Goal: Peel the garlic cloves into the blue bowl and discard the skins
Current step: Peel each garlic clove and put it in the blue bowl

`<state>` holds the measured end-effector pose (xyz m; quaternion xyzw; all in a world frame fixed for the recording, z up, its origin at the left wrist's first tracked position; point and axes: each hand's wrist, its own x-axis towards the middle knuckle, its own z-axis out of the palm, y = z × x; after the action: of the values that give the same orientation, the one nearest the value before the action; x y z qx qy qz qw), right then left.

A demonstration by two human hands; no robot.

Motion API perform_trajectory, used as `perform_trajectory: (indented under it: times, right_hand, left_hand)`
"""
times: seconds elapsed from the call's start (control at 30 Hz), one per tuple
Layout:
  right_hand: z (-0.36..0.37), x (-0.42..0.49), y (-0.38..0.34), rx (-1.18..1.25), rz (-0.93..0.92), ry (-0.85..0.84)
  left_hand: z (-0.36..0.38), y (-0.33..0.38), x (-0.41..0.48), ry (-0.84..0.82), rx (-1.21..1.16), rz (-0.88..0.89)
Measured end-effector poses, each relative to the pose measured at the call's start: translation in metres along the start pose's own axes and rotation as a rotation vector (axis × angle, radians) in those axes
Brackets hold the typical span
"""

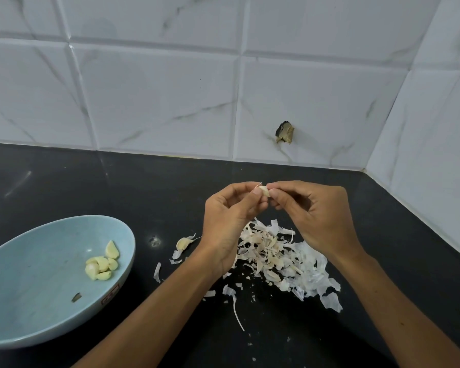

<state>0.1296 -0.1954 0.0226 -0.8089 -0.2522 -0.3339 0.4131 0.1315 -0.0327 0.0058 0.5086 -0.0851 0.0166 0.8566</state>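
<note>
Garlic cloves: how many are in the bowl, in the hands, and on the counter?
Peeled cloves in the blue bowl: 6
Held clove, pinched by left hand and right hand: 1
Unpeeled clove on the counter: 1
Total: 8

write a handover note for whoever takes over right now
Left hand and right hand pinch one clove between them, a wisp of skin on it.
Bowl at left holds several peeled cloves.
One unpeeled clove lies on the counter by the left wrist; skins piled under the hands.
Left: finish this clove, peel the other, discard skins.
</note>
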Motion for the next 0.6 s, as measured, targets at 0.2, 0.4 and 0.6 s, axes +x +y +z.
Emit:
perform_trajectory:
  times: [0.2,0.4,0.6]
  right_hand:
    - [0.004,-0.002,0.005,-0.124,-0.073,0.021]
    - [0.01,-0.004,0.007,-0.244,-0.145,0.009]
    - [0.013,-0.004,0.009,-0.31,-0.162,0.009]
  left_hand:
    - [0.001,0.002,-0.001,0.018,0.002,0.016]
    - [0.002,0.001,-0.002,0.043,0.014,-0.009]
    - [0.001,0.002,-0.003,0.049,0.017,-0.041]
